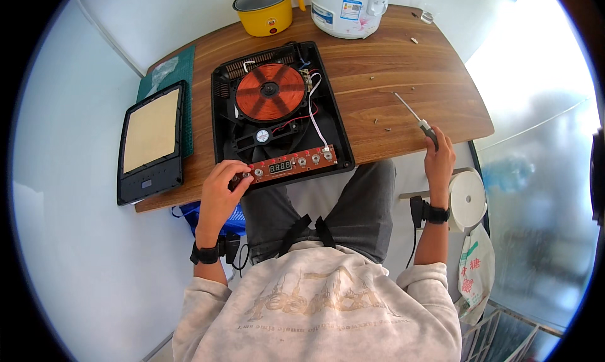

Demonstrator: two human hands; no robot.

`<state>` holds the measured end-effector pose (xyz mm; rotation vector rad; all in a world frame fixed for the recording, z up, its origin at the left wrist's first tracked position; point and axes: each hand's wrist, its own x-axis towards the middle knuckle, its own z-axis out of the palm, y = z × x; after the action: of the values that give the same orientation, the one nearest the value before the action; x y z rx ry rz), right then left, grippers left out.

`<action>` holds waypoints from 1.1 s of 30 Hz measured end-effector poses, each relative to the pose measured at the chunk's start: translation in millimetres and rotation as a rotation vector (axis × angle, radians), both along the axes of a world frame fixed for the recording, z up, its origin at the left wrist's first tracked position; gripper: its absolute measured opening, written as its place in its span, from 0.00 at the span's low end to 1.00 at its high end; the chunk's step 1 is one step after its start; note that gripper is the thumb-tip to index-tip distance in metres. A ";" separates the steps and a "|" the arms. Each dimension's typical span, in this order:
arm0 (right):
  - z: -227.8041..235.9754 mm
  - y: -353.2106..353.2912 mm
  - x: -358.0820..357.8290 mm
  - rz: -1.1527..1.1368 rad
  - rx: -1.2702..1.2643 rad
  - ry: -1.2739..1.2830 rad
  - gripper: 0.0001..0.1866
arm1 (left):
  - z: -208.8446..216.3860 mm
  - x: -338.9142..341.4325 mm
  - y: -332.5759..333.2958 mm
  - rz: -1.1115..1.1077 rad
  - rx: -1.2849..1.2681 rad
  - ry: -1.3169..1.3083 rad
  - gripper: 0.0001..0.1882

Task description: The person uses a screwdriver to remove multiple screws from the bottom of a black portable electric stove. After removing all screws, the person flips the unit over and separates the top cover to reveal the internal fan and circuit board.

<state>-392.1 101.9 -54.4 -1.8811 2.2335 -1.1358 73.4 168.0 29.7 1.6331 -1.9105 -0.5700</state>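
Note:
An opened induction cooker base (343,135) lies on the table in front of me, its round copper coil (255,97) exposed. Along its near edge runs a red-brown control circuit board (291,165) with buttons and a small display, joined by a white ribbon cable (317,119). My left hand (222,184) is closed on the left end of this board, thumb and fingers pinching its edge. Over the table's right front edge, my right hand (439,157) grips a screwdriver (428,132) by its dark handle. The shaft points up and left, away from the cooker.
Left of the base lies the cooker's black-framed top panel (151,135), partly over a green cutting mat (187,66). Several small screws (376,120) are scattered on the wooden table (403,59). A yellow pot (265,18) and a white rice cooker (346,12) stand at the back.

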 end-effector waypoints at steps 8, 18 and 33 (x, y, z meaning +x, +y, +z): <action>4.6 7.1 0.6 -0.016 0.016 0.048 0.19 | -1.6 0.1 -0.2 -0.019 -0.029 -0.007 0.08; 25.2 20.3 10.4 0.000 -0.046 0.074 0.19 | 1.1 -0.6 1.0 0.006 0.011 0.015 0.08; 15.6 20.4 11.6 0.008 -0.058 -0.014 0.19 | -1.1 1.5 2.2 -0.014 -0.024 0.011 0.08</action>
<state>-380.5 122.3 -38.9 -1.8947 2.2072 -1.2212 74.9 170.2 28.6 1.5999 -1.9146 -0.5584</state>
